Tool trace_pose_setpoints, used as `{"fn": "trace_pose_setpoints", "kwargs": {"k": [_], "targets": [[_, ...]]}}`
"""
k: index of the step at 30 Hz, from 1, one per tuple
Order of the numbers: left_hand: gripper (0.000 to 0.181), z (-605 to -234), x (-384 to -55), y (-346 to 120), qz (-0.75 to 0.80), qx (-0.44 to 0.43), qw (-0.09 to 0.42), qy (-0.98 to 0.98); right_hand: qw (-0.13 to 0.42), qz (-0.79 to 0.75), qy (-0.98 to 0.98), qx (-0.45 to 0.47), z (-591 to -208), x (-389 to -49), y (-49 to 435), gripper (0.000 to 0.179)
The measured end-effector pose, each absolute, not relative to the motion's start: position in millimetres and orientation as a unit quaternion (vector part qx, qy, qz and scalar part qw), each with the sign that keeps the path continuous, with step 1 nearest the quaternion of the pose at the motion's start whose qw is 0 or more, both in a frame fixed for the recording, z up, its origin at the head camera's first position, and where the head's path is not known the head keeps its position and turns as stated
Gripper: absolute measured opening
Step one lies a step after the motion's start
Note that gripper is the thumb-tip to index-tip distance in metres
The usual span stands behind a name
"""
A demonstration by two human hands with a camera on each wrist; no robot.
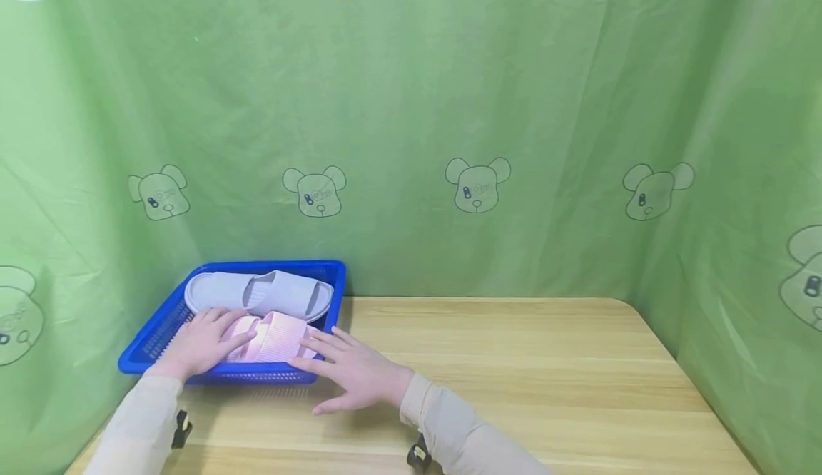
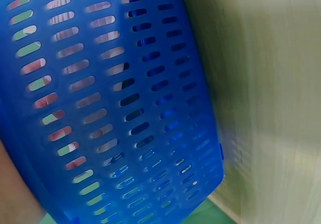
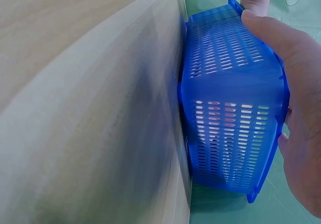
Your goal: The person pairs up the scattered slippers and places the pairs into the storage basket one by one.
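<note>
A blue plastic basket (image 1: pixel 339 282) with slotted walls stands at the left of the table. Pale grey slippers (image 1: pixel 292 293) lie along its far side. Nearer to me in the basket are pink ribbed slippers (image 1: pixel 282 338). My left hand (image 1: pixel 204 341) rests on their left end, its thumb reaching over them. Over the near right corner of the basket, my right hand (image 1: pixel 359 371) is spread, fingertips at the right end of the pink slippers. The right wrist view shows the right hand (image 3: pixel 303 98) beside the basket rim (image 3: pixel 273 158). Basket walls mostly hide the slippers in both wrist views.
The wooden table (image 1: pixel 514 368) extends to the right of the basket. A green curtain (image 1: pixel 411 104) with printed bear heads hangs behind the table and along both sides. Black straps (image 1: pixel 419 453) show below the sleeves.
</note>
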State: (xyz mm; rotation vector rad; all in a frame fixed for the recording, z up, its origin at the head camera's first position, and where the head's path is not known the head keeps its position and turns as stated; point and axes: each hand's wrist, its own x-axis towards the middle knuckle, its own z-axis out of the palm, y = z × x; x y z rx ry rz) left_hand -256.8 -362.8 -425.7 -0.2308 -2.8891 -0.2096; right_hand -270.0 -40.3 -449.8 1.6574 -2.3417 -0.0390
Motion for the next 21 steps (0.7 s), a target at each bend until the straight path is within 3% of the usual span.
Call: {"fn": "trace_pose_setpoints", "kwargs": {"k": [11, 21], "targets": [[0.065, -424.7, -256.7, -362.9, -0.081, -0.057, 0.091, -0.991, 0.13, 0.001, -0.81, 0.572, -450.0, -269.7, -40.2, 0.083], [0.052, -425.7, -255.4, -361.6, -0.089, -0.065, 0.088, -0.99, 0.131, 0.003, -0.81, 0.572, -451.3, -269.8, -40.7, 0.083]]}}
